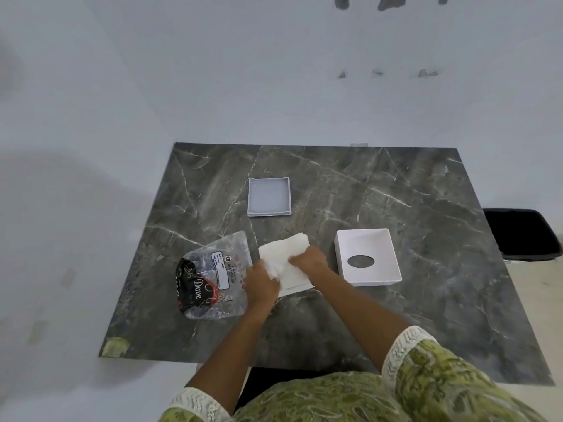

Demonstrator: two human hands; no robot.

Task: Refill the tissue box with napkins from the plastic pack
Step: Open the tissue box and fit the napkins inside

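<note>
A stack of white napkins [285,249] lies on the dark marble table [426,208], near its middle. My left hand [261,284] grips the stack's near left corner, and my right hand [309,260] presses on its right side. To the left lies the clear plastic pack [213,275] with a black and red label, crumpled and looking emptied. The white tissue box cover [370,258], with an oval slot, rests upside down to the right. Its shallow white base tray [268,196] sits further back, with nothing in it.
A white wall rises behind the table. A black chair seat [521,236] shows past the right edge. A patch of green tape [115,347] marks the table's near left corner. My green patterned sleeves fill the bottom of the view.
</note>
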